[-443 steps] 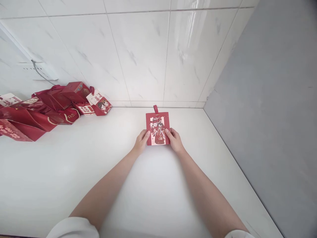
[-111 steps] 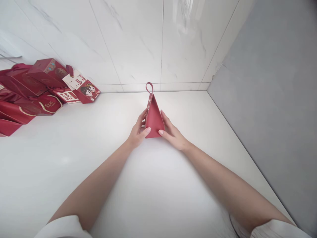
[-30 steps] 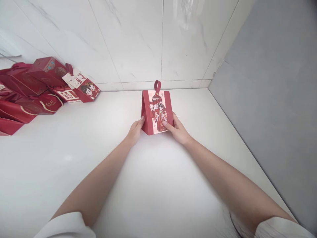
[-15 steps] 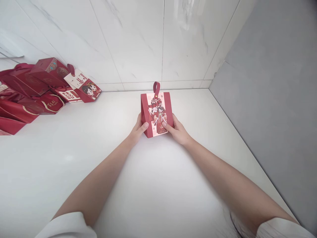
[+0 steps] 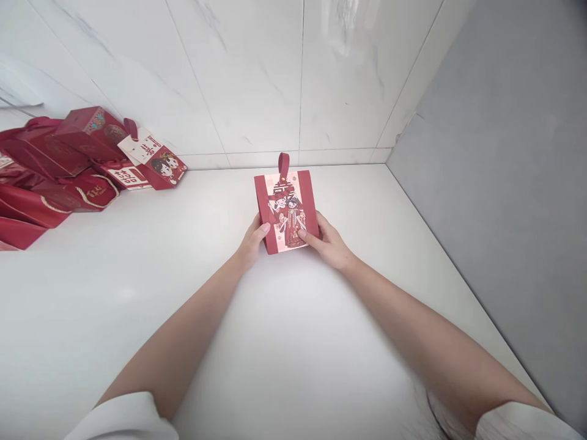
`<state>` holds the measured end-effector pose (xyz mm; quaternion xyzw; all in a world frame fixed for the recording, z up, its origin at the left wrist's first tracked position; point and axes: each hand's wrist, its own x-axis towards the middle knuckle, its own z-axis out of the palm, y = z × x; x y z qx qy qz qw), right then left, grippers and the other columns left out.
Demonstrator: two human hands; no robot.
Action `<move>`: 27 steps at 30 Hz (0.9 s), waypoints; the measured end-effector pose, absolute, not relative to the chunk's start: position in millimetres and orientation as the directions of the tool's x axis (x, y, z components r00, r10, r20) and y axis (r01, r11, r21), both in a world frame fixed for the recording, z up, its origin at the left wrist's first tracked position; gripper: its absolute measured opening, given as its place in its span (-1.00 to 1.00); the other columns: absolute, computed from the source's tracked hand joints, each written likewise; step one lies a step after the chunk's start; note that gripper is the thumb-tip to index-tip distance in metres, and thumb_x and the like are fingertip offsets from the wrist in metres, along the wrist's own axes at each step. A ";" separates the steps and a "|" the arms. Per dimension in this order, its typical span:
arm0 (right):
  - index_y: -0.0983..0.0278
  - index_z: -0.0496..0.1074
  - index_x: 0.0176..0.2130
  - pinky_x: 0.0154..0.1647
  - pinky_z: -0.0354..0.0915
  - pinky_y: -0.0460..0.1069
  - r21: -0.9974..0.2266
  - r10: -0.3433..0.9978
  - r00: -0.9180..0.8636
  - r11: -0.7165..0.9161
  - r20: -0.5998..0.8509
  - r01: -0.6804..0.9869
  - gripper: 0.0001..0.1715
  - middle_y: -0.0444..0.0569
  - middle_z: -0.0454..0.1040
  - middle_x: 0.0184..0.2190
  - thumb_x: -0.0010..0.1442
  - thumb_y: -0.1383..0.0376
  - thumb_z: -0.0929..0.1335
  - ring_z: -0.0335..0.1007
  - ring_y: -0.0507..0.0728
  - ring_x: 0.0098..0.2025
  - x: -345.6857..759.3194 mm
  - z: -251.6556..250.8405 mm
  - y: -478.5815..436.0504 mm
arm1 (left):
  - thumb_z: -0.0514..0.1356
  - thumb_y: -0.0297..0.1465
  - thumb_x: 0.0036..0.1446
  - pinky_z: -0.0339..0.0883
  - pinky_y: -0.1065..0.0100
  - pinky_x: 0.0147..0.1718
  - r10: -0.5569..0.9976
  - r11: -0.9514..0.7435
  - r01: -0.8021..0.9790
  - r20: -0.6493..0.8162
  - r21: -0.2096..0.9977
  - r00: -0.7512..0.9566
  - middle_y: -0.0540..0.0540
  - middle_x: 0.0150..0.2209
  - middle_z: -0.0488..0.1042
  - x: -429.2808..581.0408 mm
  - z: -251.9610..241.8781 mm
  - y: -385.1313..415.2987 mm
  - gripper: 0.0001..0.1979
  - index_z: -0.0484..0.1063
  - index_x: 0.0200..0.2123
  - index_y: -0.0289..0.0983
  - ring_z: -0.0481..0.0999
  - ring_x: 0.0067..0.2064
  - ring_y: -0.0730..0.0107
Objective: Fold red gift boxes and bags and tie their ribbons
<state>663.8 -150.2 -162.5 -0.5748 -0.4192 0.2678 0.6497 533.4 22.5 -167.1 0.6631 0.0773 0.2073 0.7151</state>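
Observation:
A red gift box (image 5: 288, 211) with a cartoon couple printed on a pale panel stands at the middle of the white surface, its strap loop (image 5: 284, 165) sticking up from the top edge. My left hand (image 5: 252, 241) grips its lower left side, thumb at the front edge. On the lower right, my right hand (image 5: 330, 240) holds it with the thumb pressed on the printed front. The fingers behind the box are mostly hidden.
Several red gift boxes and bags (image 5: 68, 159) are piled at the far left by the wall. A white marbled tile wall (image 5: 257, 79) rises behind the white tabletop (image 5: 206, 366). A grey panel (image 5: 504, 159) bounds the right side.
Between my hands, the gift box has turned and tilted slightly, its top and strap loop shifting left. Its left side panel now shows less. Both hands keep hold, nearly in place.

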 end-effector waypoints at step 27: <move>0.11 0.19 0.31 0.35 0.23 0.19 -0.970 0.820 0.518 0.194 0.243 0.148 -0.23 0.01 0.33 0.29 0.24 -0.04 0.41 0.24 0.26 0.33 664.0 -163.4 -151.0 | 0.16 -0.05 0.25 0.20 -0.02 0.29 0.399 0.036 -0.213 0.182 0.976 0.899 -0.16 0.30 0.32 534.6 -168.9 23.1 -0.42 0.26 0.26 -0.15 0.28 0.32 -0.05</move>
